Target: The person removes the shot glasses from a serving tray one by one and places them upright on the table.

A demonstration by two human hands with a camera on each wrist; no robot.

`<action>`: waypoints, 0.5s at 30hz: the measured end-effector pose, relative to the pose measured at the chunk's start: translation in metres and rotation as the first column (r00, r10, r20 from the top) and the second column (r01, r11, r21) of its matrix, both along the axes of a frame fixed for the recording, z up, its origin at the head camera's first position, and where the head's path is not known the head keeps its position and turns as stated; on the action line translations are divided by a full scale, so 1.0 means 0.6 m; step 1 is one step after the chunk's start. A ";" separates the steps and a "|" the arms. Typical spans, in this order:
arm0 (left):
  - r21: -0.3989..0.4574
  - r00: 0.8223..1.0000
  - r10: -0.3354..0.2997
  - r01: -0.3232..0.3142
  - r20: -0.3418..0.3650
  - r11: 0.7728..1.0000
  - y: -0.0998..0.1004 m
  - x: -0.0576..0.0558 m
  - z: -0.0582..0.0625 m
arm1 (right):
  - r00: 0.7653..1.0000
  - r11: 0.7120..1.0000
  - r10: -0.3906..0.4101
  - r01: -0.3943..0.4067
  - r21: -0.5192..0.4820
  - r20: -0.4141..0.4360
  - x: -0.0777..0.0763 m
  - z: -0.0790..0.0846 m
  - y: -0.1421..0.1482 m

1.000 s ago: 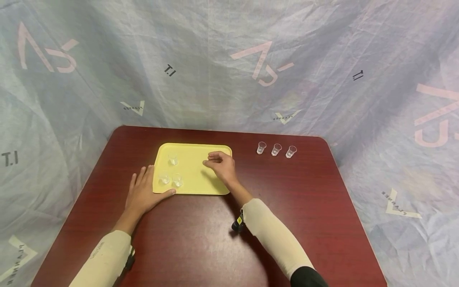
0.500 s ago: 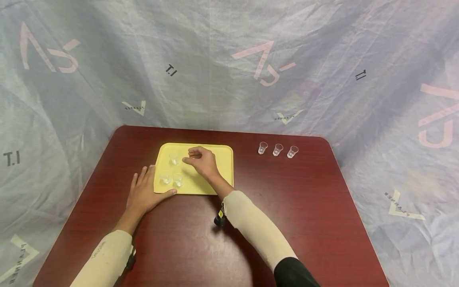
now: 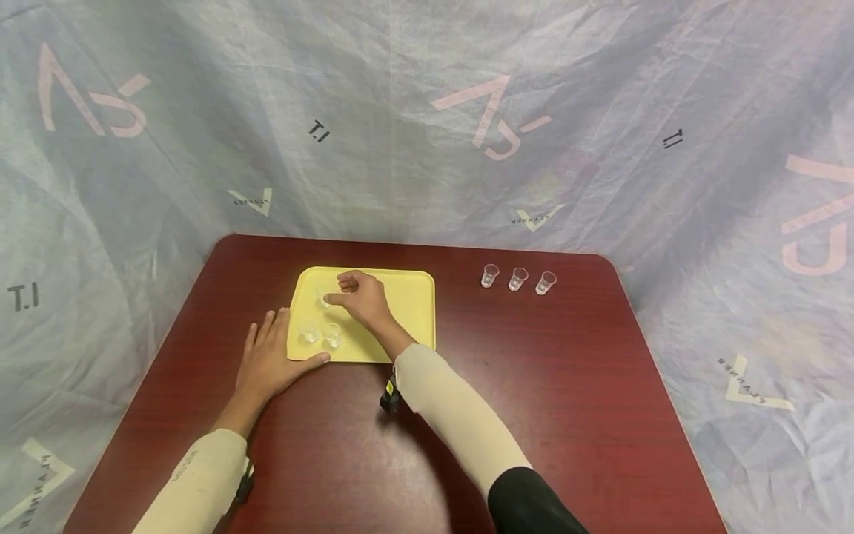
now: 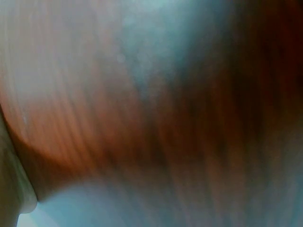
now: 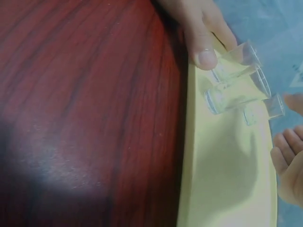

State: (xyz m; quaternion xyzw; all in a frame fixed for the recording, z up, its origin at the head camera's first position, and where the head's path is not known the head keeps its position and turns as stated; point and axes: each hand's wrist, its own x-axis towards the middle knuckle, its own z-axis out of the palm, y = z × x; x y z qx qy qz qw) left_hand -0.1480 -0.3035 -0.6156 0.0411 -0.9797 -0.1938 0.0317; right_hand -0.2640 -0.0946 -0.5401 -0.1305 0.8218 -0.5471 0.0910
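My left hand (image 3: 265, 357) lies spread at the near left corner of a yellow tray (image 3: 408, 308), its thumb along the front rim. On the tray's left part stand three small clear shot glasses: a back one (image 3: 322, 294), a front left one (image 3: 309, 333) and a front right one (image 3: 333, 337). Over the tray my right hand (image 3: 368, 301) reaches the back glass, thumb overlapping it in the head view. In the right wrist view, that glass (image 5: 266, 111) stands just short of the right thumb (image 5: 294, 102); no grip shows. The left wrist view is blurred.
At the back right of the dark red table (image 3: 534, 386) three more clear shot glasses stand in a row: left (image 3: 490, 276), middle (image 3: 517, 279) and right (image 3: 545, 283). Grey printed cloth (image 3: 400, 148) hangs behind and around the table.
My right hand has moved left across the tray, from its right side to the back glass. The left hand and the glasses have stayed in place.
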 end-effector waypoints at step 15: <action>-0.001 1.000 0.002 -0.002 0.001 1.000 -0.001 0.000 -0.001 | 0.999 0.998 0.045 -0.046 0.052 0.011 -0.015 0.002 -0.023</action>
